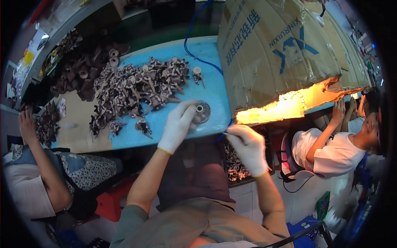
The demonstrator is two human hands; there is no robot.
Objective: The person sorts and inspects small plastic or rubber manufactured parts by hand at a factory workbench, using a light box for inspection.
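My left hand, in a white glove, is over the near edge of the blue table. Its fingers close on the left rim of a round, speckled grey disc with a pale ring at its middle. My right hand, also gloved, is raised in front of the glowing gap under a cardboard box. Its thumb and fingers are pinched together; whatever is between them is too small to make out. Beyond my left hand lies a heap of small brown and beige figures, and a single figure is set apart from it.
The big cardboard box fills the right side, with bright orange light along its torn lower edge. Brown hollow pieces are piled at the left. A blue cable crosses the blue tabletop. Co-workers sit at both sides. A crate of small parts is below.
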